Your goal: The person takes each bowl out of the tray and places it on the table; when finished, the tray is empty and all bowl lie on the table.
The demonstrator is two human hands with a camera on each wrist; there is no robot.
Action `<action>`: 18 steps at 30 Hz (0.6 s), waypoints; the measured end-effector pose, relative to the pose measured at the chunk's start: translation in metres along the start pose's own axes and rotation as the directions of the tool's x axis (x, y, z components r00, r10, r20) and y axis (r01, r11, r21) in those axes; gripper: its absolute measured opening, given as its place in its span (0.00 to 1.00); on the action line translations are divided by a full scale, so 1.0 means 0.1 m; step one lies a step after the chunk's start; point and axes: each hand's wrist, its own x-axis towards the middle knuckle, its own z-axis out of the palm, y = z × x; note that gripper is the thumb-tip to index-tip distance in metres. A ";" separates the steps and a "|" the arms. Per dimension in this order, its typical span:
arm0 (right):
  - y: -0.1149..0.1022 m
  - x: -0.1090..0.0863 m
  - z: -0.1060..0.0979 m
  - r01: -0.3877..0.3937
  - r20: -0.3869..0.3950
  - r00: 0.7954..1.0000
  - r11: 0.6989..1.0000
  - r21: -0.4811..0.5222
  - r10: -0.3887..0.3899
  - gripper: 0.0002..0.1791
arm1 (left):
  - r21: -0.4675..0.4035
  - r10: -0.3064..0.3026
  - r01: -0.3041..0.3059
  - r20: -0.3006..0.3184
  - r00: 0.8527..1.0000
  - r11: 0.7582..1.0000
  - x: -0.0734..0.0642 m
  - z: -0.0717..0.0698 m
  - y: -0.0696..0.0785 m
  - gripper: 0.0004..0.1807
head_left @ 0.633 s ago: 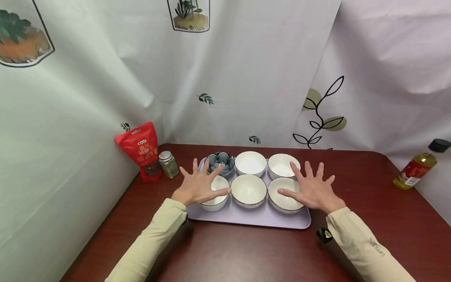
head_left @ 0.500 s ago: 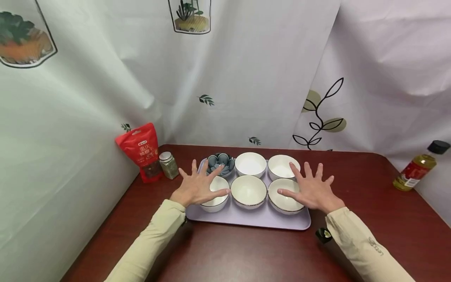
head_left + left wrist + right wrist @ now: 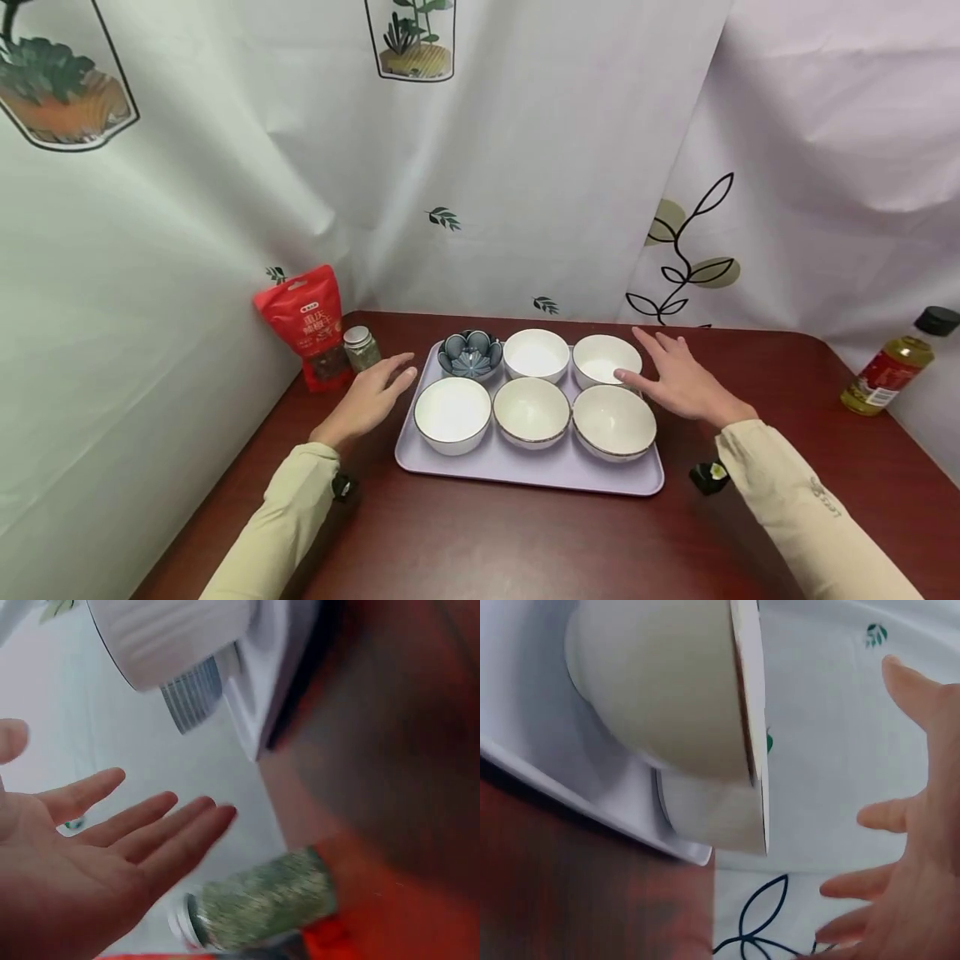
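A lilac tray [image 3: 517, 472] lies on the table, bearing several bowls in two rows. At its back left is a dark blue petal-shaped bowl [image 3: 470, 355]; the others are white, such as the front-left bowl [image 3: 452, 412] and front-right bowl [image 3: 614, 421]. My left hand [image 3: 367, 403] hovers just left of the tray, fingers extended, with the jar of dried green herbs [image 3: 262, 900] beyond the fingertips in the left wrist view. Over the tray's right side, my right hand [image 3: 681, 381] overlaps the back-right bowl [image 3: 600, 358] with its thumb, fingers spread. Both hands hold nothing.
A red food pouch [image 3: 303, 325] leans near the wall at the left, beside the herb jar. An oil bottle [image 3: 888, 367] with a black cap stands at the far right. White printed cloth [image 3: 525, 167] hangs behind the brown table [image 3: 525, 542].
My left hand has moved left off the bowls, uncovering the front-left and blue ones. My right hand has shifted slightly right and up, off the front-right bowl. Tray and bowls stay put.
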 end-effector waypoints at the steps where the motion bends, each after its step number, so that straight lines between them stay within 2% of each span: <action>1: 0.02 0.03 -0.02 0.019 0.000 1.000 1.000 0.018 -0.019 0.51 | -0.041 -0.024 0.024 0.004 1.000 0.999 0.00 0.00 -0.04 0.29; 5: 0.13 0.14 -0.07 0.082 -0.004 0.997 0.995 0.050 -0.082 0.47 | -0.154 -0.080 0.091 0.080 0.994 0.984 0.05 0.03 -0.19 0.25; 9: 0.22 0.24 -0.05 0.074 -0.006 0.997 0.991 0.115 -0.074 0.39 | -0.220 -0.076 0.109 0.150 0.986 0.969 0.13 0.06 -0.31 0.22; 10: 0.24 0.26 -0.03 0.063 0.006 0.998 0.984 0.167 -0.065 0.37 | -0.240 -0.088 0.126 0.166 0.982 0.962 0.15 0.06 -0.33 0.22; 13: 0.28 0.32 0.04 0.019 0.055 0.998 0.946 0.324 -0.039 0.32 | -0.298 -0.136 0.198 0.215 0.967 0.934 0.20 0.09 -0.39 0.22; 16: 0.32 0.38 0.11 -0.033 0.112 0.994 0.885 0.464 -0.022 0.30 | -0.357 -0.190 0.276 0.259 0.947 0.892 0.23 0.13 -0.44 0.23; 18: 0.35 0.41 0.15 -0.059 0.138 0.990 0.853 0.519 -0.016 0.30 | -0.364 -0.201 0.292 0.267 0.942 0.884 0.24 0.16 -0.46 0.23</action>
